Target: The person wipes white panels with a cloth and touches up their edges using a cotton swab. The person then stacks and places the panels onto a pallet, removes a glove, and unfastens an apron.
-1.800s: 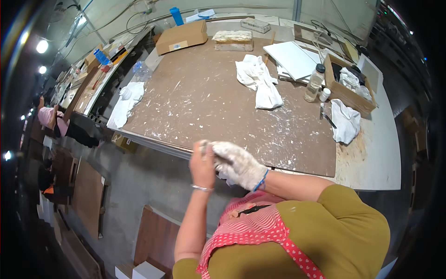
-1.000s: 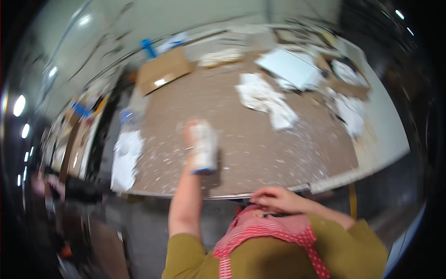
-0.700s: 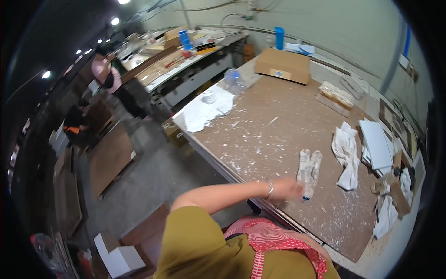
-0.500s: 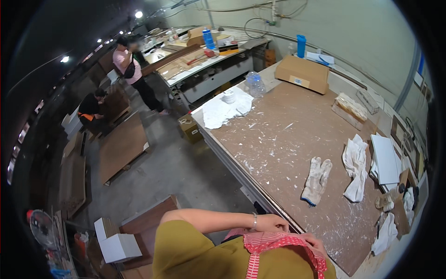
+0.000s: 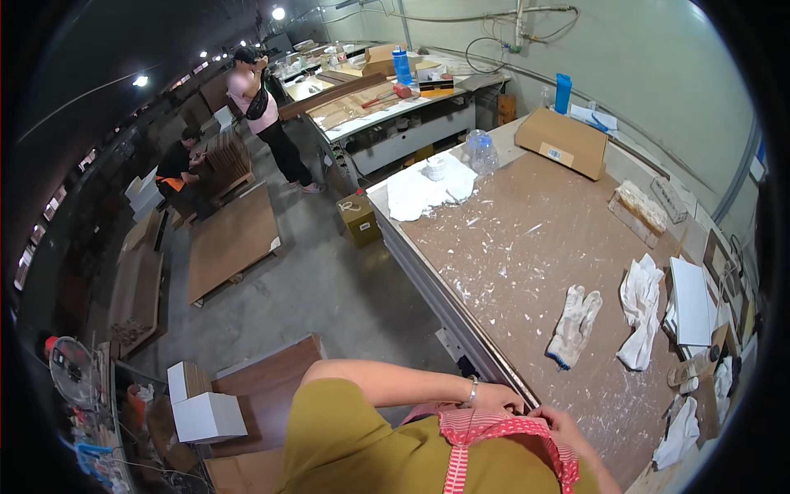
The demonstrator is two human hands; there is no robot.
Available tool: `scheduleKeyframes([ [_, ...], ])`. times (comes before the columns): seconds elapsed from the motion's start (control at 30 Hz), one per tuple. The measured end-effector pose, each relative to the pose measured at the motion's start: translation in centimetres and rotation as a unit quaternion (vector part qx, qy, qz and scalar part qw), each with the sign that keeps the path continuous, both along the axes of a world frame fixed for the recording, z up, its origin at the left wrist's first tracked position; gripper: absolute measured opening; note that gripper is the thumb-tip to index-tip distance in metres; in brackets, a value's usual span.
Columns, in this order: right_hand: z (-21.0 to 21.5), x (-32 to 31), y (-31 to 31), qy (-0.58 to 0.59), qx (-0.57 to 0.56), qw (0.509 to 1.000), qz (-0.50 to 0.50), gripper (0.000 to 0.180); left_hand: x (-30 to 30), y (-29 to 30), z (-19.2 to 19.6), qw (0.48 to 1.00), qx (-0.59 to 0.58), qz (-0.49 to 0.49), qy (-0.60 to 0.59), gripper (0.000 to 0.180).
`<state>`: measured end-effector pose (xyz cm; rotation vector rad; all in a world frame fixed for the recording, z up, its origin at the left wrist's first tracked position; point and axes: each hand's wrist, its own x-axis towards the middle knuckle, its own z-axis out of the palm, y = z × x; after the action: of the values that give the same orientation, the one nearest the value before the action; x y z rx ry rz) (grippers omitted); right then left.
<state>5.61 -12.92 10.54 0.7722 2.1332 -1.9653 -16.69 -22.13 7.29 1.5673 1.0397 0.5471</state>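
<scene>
Both hands are close together at the front of my body, beside the near edge of the worktable [image 5: 494, 272]. My left hand [image 5: 497, 398], with a bracelet at its wrist, has its fingers curled. My right hand [image 5: 559, 425] is bent in toward it, fingers closed. Whatever is between the fingers is too small or hidden to name. Just below them lies the red and white patterned apron [image 5: 502, 430] over my mustard shirt [image 5: 370, 445]. A white work glove [image 5: 574, 328] with a dark cuff rests on the tabletop, next to a crumpled white cloth [image 5: 640, 311].
Toward the far end stand a cardboard box [image 5: 563, 142], a clear plastic jug [image 5: 481, 152] and a blue bottle [image 5: 563, 94]. A stained block [image 5: 637, 212] and white boards [image 5: 690, 301] line the right side. Two people [image 5: 265, 115] work at the far left; a fan [image 5: 72, 372] is at lower left.
The view has shifted, so the table appears farther right and slightly lower. My right hand has come up, nearer my left hand, and shows more of its fingers.
</scene>
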Motion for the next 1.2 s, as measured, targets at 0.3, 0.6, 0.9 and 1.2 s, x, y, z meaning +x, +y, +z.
scheduleKeyframes([
  [0.3, 0.8, 0.1, -0.1, 0.005, 0.016, 1.000, 0.018, 0.023, 0.9, -1.2, -0.1, 0.996, -0.031, 0.083, -0.008, 0.037],
  [0.6, 0.3, -0.4, -1.1, 0.040, 0.052, 0.997, -0.044, 0.021, 0.4, -0.7, 1.2, 0.983, -0.132, 0.121, 0.031, 0.030],
  [0.9, 1.7, -0.6, -2.9, 0.107, 0.228, 0.967, -0.048, 0.037, 0.4, -2.9, 4.4, 0.978, -0.095, 0.187, -0.017, 0.039],
  [1.2, 0.2, 0.2, -2.9, 0.113, 0.182, 0.973, -0.089, 0.034, 2.0, -3.0, 4.5, 0.973, -0.070, 0.218, -0.011, 0.036],
])
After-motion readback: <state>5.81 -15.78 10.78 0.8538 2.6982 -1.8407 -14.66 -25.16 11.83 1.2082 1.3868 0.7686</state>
